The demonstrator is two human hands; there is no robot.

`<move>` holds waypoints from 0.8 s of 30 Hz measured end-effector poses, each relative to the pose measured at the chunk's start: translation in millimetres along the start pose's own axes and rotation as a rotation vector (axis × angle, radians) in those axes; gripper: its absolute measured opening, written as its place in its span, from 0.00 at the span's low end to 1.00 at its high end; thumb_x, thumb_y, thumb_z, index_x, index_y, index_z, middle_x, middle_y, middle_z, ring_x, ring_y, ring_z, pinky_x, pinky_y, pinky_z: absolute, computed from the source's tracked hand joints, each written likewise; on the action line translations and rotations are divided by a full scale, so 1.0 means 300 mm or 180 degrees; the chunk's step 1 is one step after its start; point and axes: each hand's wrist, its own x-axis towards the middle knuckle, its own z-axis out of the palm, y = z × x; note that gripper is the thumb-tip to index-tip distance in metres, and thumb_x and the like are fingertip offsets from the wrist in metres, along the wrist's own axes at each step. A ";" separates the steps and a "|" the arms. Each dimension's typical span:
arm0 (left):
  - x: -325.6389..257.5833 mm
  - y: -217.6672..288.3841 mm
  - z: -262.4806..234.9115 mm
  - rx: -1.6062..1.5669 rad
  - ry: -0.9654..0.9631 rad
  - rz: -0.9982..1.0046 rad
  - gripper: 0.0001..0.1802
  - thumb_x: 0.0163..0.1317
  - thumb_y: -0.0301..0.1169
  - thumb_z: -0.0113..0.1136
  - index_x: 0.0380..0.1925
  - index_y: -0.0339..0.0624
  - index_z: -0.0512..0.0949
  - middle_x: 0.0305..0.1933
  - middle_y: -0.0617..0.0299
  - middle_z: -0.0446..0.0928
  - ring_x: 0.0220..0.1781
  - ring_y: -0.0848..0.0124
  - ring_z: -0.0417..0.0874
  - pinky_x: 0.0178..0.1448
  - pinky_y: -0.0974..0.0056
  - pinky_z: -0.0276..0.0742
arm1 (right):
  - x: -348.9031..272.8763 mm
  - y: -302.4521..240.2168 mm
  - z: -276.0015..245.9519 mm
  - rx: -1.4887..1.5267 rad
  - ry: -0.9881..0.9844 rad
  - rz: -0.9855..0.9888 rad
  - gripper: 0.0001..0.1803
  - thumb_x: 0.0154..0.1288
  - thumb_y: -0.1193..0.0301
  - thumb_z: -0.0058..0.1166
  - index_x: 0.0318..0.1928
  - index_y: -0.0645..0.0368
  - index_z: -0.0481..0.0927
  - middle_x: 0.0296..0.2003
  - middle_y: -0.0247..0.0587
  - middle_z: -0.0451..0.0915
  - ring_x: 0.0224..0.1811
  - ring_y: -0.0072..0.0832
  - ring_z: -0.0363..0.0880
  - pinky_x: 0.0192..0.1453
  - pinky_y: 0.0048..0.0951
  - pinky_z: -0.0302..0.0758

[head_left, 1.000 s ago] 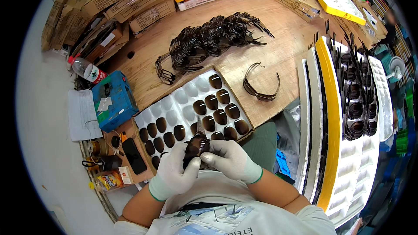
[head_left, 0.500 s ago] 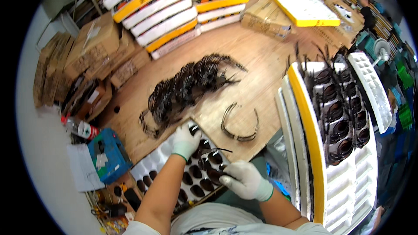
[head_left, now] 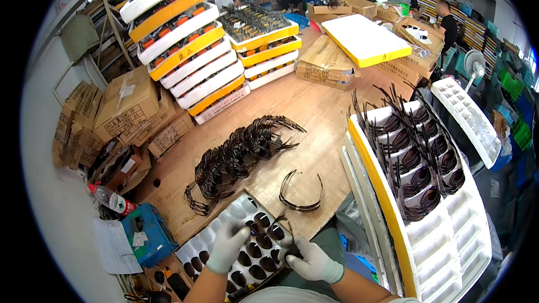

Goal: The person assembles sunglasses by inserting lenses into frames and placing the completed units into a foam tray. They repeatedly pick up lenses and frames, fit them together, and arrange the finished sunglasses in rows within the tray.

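My left hand (head_left: 227, 249), white-gloved, is over the white lens tray (head_left: 209, 242) with its fingers drawn together. They are blurred, and a dark patch shows at the fingertips; I cannot make out what it is. In my gloved right hand (head_left: 314, 261) a dark eyeglass frame (head_left: 288, 248) is gripped at the tray's right edge, one temple arm pointing up. Dark oval lenses (head_left: 264, 240) fill many of the tray's hollows; others toward the upper left hold none. Beyond the tray, one loose eyeglass frame (head_left: 302, 208) lies on the wooden table (head_left: 264, 182).
A long row of nested dark frames (head_left: 238, 154) lies mid-table. At right, a stacked foam tray (head_left: 443, 247) holds finished-looking sunglasses (head_left: 415, 182). Stacked foam trays (head_left: 191, 62) and cardboard boxes (head_left: 126, 106) stand behind and left. A blue case (head_left: 149, 235) and bottle (head_left: 115, 200) are nearby.
The view has tilted up, showing more of the room and co-workers. My left hand has drawn back from the tray's far edge toward me; the right still holds the eyeglass frame.
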 end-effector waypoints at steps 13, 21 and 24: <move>-0.403 0.016 0.008 -0.2792 -0.0732 -0.0149 0.16 0.64 0.31 0.66 0.46 0.29 0.78 0.41 0.50 0.83 0.40 0.63 0.85 0.44 0.61 0.79 | -0.006 -0.010 0.156 -0.0637 -0.1268 -0.0175 0.17 0.79 0.66 0.46 0.57 0.66 0.76 0.37 0.45 0.83 0.38 0.31 0.80 0.48 0.32 0.77; -0.421 0.022 0.075 -0.1946 0.0033 0.0009 0.12 0.65 0.32 0.65 0.40 0.34 0.79 0.34 0.55 0.83 0.33 0.70 0.83 0.39 0.65 0.77 | -0.073 -0.033 0.174 -0.1174 -0.0638 -0.0365 0.23 0.78 0.69 0.46 0.68 0.66 0.69 0.34 0.46 0.83 0.36 0.34 0.80 0.48 0.33 0.77; -0.435 0.018 0.056 -0.1590 0.0184 0.0045 0.10 0.64 0.31 0.66 0.38 0.35 0.79 0.34 0.55 0.83 0.33 0.70 0.84 0.39 0.65 0.79 | -0.065 -0.028 0.158 -0.1473 -0.0655 -0.0442 0.21 0.77 0.69 0.48 0.64 0.66 0.73 0.31 0.44 0.83 0.32 0.33 0.80 0.45 0.33 0.78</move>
